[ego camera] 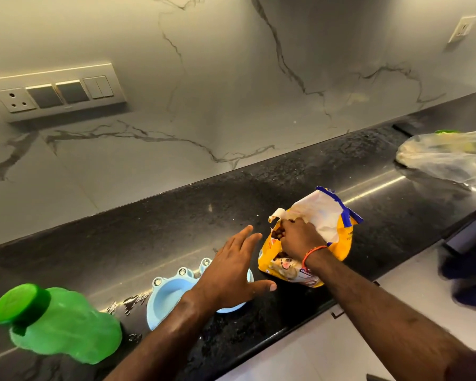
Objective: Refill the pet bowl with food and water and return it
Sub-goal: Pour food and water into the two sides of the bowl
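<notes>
while the right hand (297, 237) curls around a clump of brown kibble (277, 234) at the torn mouth of the yellow dog food bag (308, 243), the food step of the refill looks to be the one in hand. the bag sits upright on the black granite counter (176, 221), right of centre, its white inner lining folded open toward the far side. the left hand (231, 270) hovers with fingers spread wide and straight, holding nothing, above the light blue pet bowl (166, 298), which lies near the counter's front edge just left of the bag; the hand hides part of the bowl, so i cannot tell whether any food is in that part, though the visible hollow looks bare. a green water bottle (58, 323) with its cap on stands at the near left, and some wet patches show on the counter between it and the bowl. next, i judge, the handful needs carrying leftward over the bowl and releasing low so pellets do not bounce out, with the left hand moved aside or steadying the rim. water would seem to follow, and needs the bottle uncapped.
</notes>
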